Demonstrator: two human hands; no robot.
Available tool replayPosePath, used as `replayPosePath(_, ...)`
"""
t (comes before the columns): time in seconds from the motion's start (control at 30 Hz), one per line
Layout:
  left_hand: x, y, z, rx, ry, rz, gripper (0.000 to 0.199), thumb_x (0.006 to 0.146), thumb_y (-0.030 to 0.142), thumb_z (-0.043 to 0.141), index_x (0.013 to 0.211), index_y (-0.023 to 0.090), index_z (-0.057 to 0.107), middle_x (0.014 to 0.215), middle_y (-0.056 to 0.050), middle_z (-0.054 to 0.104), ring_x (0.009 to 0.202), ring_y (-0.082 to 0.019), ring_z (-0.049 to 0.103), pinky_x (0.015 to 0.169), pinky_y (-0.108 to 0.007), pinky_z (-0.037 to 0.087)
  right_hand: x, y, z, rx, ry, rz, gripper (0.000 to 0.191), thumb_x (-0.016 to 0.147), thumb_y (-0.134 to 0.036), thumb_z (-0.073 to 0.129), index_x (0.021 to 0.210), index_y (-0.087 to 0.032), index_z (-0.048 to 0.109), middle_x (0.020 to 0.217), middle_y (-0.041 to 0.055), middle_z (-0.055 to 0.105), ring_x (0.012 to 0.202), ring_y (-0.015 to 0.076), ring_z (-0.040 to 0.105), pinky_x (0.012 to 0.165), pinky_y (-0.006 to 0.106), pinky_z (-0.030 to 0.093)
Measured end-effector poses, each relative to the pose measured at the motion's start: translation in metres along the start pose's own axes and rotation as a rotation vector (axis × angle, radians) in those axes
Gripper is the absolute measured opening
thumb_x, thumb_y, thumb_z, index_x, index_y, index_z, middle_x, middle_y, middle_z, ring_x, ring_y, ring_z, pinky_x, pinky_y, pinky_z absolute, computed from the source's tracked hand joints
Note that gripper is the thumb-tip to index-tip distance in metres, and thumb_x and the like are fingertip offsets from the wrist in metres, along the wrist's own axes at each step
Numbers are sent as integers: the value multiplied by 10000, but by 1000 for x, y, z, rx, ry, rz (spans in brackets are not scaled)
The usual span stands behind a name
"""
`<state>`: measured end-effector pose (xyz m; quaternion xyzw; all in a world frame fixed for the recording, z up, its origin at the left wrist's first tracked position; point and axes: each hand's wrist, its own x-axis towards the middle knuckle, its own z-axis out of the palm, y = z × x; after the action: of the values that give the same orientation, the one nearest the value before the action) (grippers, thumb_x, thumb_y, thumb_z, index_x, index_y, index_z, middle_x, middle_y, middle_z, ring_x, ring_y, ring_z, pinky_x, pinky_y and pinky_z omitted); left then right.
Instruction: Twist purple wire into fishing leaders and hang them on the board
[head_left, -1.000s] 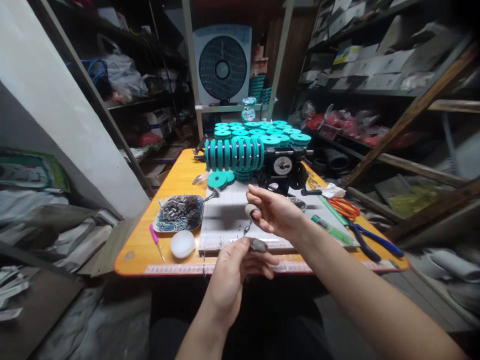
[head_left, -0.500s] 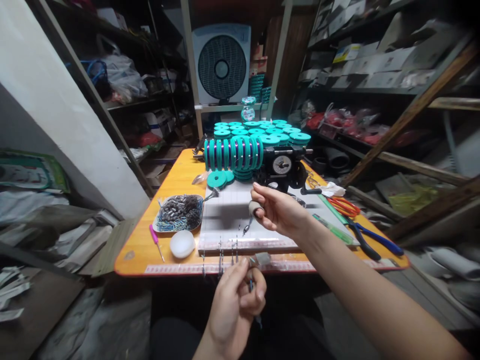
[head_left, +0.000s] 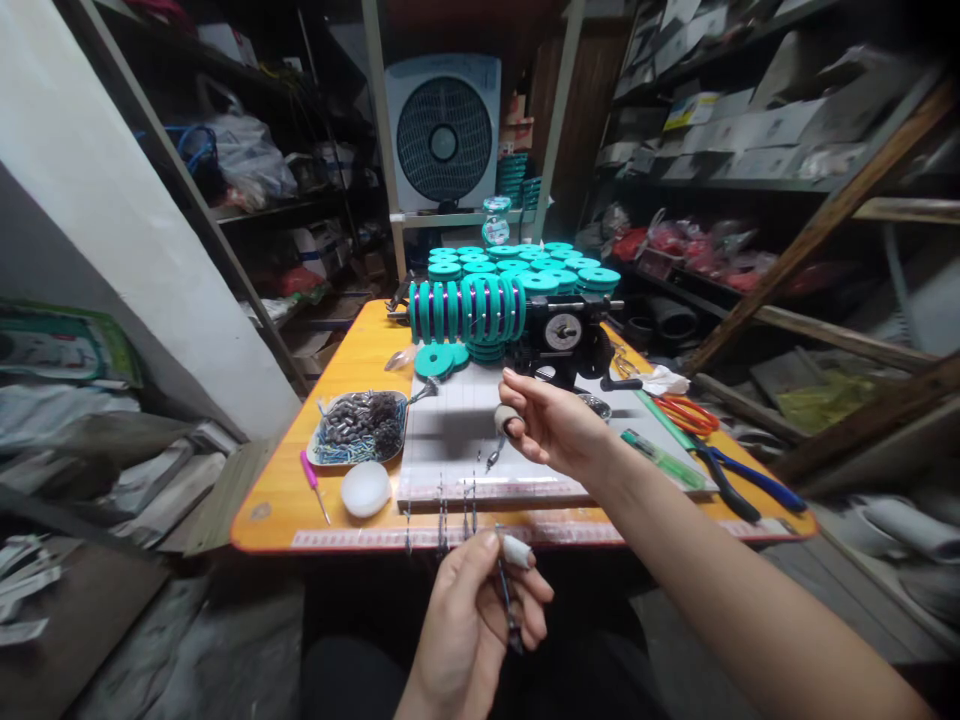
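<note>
Low at the table's front edge, my left hand point(head_left: 480, 610) pinches a thin fishing line rig point(head_left: 507, 595) between thumb and index finger. A dark weight point(head_left: 514, 638) hangs at its lower end beside my other, looser fingers. A white wrap covers the index fingertip. Above the white board point(head_left: 442, 460), my right hand point(head_left: 551, 425) is closed in a pinch, with a beige wrap on one finger. Whatever lies in that pinch is too fine to see. A small metal weight with a swivel point(head_left: 493, 458) lies on the board below it. Several similar rigs point(head_left: 442, 520) hang over the board's front edge.
A tray point(head_left: 319, 460) of sinkers and blue pieces, a white bowl point(head_left: 365, 490) and a pink-handled tool point(head_left: 309, 470) stand left. Green spools point(head_left: 469, 310) sit on a cranked winder point(head_left: 562, 335) behind. Blue-handled pliers point(head_left: 757, 480) and orange-handled scissors point(head_left: 694, 412) lie right.
My left hand's lower fingers have loosened and spread, so the rig's hanging weight shows more plainly. My right hand has shifted slightly left, still pinched.
</note>
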<state>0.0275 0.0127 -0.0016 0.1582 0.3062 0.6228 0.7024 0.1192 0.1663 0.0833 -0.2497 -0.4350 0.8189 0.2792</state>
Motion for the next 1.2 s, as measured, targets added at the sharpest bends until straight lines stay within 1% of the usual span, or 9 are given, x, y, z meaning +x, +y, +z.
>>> replayPosePath(0.1, 1, -4, -2, 10, -8, 16, 306, 805, 391, 696, 725, 95, 702, 593, -91, 707, 394, -102, 569, 391, -173, 360, 0, 0, 0, -21, -2, -13, 412, 984, -394, 408, 624, -197, 382, 475, -22, 560, 268, 59, 457, 240, 116, 301)
replayPosePath(0.3, 2, -4, 0, 39, -13, 36, 297, 868, 347, 647, 724, 89, 680, 509, -8, 595, 331, 24, 235, 374, -135, 176, -1, -2, -5, -143, -18, -49, 385, 941, -453, 479, 659, -194, 443, 480, -23, 575, 264, 52, 413, 240, 119, 251)
replayPosePath(0.4, 4, 0, 4, 86, -31, 105, 216, 936, 338, 539, 986, 166, 659, 904, -96, 721, 418, -40, 482, 402, -166, 294, -5, -8, -7, -264, -11, -107, 311, 933, -435, 527, 815, -161, 615, 428, -50, 540, 244, 27, 323, 247, 106, 174)
replayPosePath(0.47, 10, 4, 6, 114, -58, 158, 302, 958, 333, 492, 1251, 273, 536, 1279, -119, 618, 689, -149, 664, 541, -249, 475, -8, -15, -6, -359, -9, -145, 295, 925, -409, 570, 950, -139, 685, 392, -77, 488, 257, 19, 311, 264, 97, 172)
replayPosePath(0.57, 26, 13, 13, 252, -103, 221, 356, 975, 321, 464, 1331, 299, 472, 1451, -81, 478, 1122, -227, 605, 918, -384, 489, -13, -27, -4, -495, -18, -158, 319, 908, -380, 620, 1060, -117, 716, 386, -91, 461, 286, 23, 365, 278, 98, 218)
replayPosePath(0.67, 47, 27, 23, 443, -127, 354, 321, 983, 340, 449, 1277, 238, 528, 1326, -85, 592, 1209, -222, 545, 1038, -383, 389, -16, -37, -2, -584, -25, -147, 318, 898, -350, 640, 1080, -105, 728, 388, -82, 485, 287, 25, 390, 269, 103, 231)
replayPosePath(0.77, 63, 42, 35, 493, -161, 428, 275, 972, 376, 460, 1063, 177, 625, 969, -72, 705, 967, -211, 633, 936, -359, 438, -16, -40, -2, -607, -20, -131, 312, 893, -341, 646, 1068, -98, 735, 400, -66, 520, 286, 29, 411, 263, 101, 244)
replayPosePath(0.9, 71, 54, 42, 545, -188, 426, 334, 924, 390, 551, 685, 166, 614, 588, 10, 568, 625, -140, 531, 720, -271, 433, -15, -34, -6, -524, -16, -107, 298, 890, -335, 649, 1030, -82, 726, 386, -66, 506, 283, 34, 411, 266, 95, 237)
replayPosePath(1.2, 59, 40, 42, 410, -154, 334, 281, 877, 437, 599, 796, 170, 629, 551, 16, 625, 508, -142, 593, 602, -265, 460, 1, -15, -6, -95, 2, -48, 397, 909, -423, 536, 611, -193, 412, 455, -52, 523, 255, 27, 339, 238, 106, 225)
